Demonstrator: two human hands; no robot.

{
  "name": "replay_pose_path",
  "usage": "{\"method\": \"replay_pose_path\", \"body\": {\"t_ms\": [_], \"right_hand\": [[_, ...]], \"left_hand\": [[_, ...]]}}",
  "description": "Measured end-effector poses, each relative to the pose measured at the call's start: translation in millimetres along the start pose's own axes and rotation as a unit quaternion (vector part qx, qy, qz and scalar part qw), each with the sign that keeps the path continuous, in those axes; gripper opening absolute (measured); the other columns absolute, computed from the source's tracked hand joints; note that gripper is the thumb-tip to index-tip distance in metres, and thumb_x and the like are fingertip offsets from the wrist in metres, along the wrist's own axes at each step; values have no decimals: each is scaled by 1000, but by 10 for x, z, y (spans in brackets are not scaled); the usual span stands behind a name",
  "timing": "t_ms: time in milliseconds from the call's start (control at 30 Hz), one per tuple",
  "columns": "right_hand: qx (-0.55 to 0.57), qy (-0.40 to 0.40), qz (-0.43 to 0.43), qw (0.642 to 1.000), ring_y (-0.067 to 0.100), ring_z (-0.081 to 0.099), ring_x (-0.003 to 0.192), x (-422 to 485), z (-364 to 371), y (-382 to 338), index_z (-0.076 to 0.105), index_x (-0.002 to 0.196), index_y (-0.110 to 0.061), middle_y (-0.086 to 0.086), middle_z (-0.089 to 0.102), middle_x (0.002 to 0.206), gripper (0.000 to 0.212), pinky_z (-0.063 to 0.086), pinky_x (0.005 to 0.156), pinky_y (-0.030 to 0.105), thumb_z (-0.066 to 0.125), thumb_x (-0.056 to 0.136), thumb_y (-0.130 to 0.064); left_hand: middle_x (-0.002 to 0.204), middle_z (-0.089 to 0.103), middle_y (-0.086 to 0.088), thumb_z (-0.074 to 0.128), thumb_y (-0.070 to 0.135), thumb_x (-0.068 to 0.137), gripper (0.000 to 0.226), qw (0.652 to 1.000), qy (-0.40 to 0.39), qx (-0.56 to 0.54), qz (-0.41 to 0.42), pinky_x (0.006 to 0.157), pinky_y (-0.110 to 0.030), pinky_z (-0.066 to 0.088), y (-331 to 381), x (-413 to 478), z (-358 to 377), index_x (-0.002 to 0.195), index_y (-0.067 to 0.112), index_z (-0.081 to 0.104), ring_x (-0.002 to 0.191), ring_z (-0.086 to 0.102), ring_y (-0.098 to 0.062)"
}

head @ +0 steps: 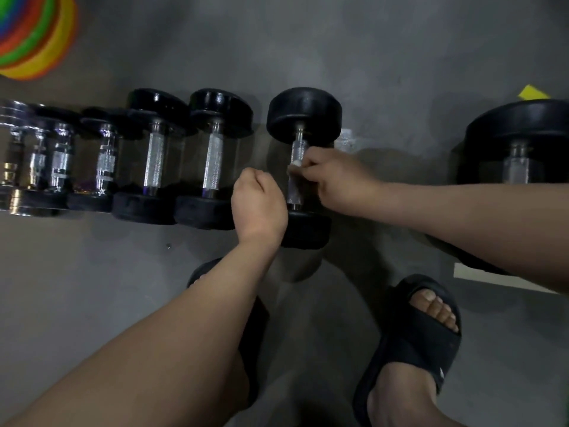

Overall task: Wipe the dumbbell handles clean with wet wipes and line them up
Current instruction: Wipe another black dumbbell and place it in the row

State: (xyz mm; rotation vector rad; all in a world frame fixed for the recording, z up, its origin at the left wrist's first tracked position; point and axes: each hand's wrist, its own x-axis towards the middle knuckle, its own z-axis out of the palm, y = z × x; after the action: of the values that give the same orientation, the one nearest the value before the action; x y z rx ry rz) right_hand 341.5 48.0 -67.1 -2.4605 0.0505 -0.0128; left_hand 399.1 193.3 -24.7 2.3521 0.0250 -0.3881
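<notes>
Pinches small white wipe [296, 163] in R hand [337, 181], fingers [312, 171] curled tight on it, pressing it vs. upper-mid part of handle [295, 192]. Handle belongs to black-headed dumbbell [303, 117] lying flat on grey floor [400, 72], axis running away from camera, far head up-frame, near head partly behind L wrist. Keeps L hand [258, 204] just L of handle, in gap btwn dumbbell and row [154, 155]. L fingers [250, 181] curled into fist, back of hand up, nothing seen in it. No visible contact w/ handle; wrist overlaps near head, touching or not can't tell. Row: several dumbbells side by side, handles parallel, two black-headed w/ knurled grips nearest, smaller chrome ones further L, some blurred. Dumbbell sits near R end of row but apart from it, roughly parallel w/ the rest. Big dumbbell [520, 131] well apart to R, partly behind R forearm. Pale blurred item [346, 140] just beside far head, R side; can't tell what. Stack of coloured discs [37, 38] in top L corner. Yellow scrap [532, 93] by big dumbbell, white strip [492, 280] below R forearm. Black sandals [415, 337] at bottom, L one mostly hidden by L forearm.
</notes>
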Motion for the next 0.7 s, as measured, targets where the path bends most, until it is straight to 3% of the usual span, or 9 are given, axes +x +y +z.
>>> {"method": "replay_pose_path", "body": {"t_ms": [100,167,267,367,433,533,633,700], "right_hand": [[9,-36,-61,997,26,63,84,-133,-33,-27,77,93,0,12,66,94,29,36,76,12,51,90,-14],[20,-86,-47,995,32,64,76,-199,-56,-19,77,91,-1,13,64,88,34,34,66,16,47,82,-13],[-6,-118,-58,991,30,62,80,-144,-146,-43,78,103,-8,11,64,91,41,41,63,25,45,82,-15],[-65,-56,-103,991,29,63,78,68,-134,-11,76,106,-11,12,66,94,41,41,65,22,40,90,-21],[-109,4,-12,994,27,62,84,203,-158,48,71,121,-17,9,63,100,40,41,67,25,37,101,-28],[-61,20,48,997,27,59,80,208,-62,32,70,116,-13,5,57,93,52,37,66,30,28,103,-41],[-38,-1,-50,998,33,59,71,48,105,-86,71,106,-3,13,61,87,21,45,59,35,55,97,-14],[-29,-16,-45,998,32,59,73,69,116,-112,71,113,-4,15,62,92,29,46,62,35,51,96,-17]], "left_hand": [[92,61,-7,37,20,102,25,999,-9,27,22,72,-25,32,-23,-53,62,84,12,53,83,53,-22],[92,56,-5,37,19,102,22,998,1,45,46,72,-21,28,-40,-63,84,85,14,51,83,48,-19],[91,52,-2,38,15,102,19,995,16,45,86,72,-17,25,-69,-32,46,87,15,50,83,44,-15],[88,52,-3,39,14,102,19,992,19,54,111,71,-18,25,-112,32,-12,85,14,49,80,44,-16],[84,54,-3,41,16,100,21,991,11,63,114,70,-22,26,-159,98,-55,80,14,48,79,45,-18],[80,57,-5,42,17,98,25,993,2,60,103,69,-28,29,-234,196,-109,76,11,49,77,49,-23],[77,59,-8,43,18,97,26,994,3,50,92,68,-29,30,-270,253,-141,75,8,51,76,50,-25],[76,58,-9,44,18,97,26,995,-1,48,92,68,-31,31,-265,259,-155,74,9,49,74,50,-26]]}}
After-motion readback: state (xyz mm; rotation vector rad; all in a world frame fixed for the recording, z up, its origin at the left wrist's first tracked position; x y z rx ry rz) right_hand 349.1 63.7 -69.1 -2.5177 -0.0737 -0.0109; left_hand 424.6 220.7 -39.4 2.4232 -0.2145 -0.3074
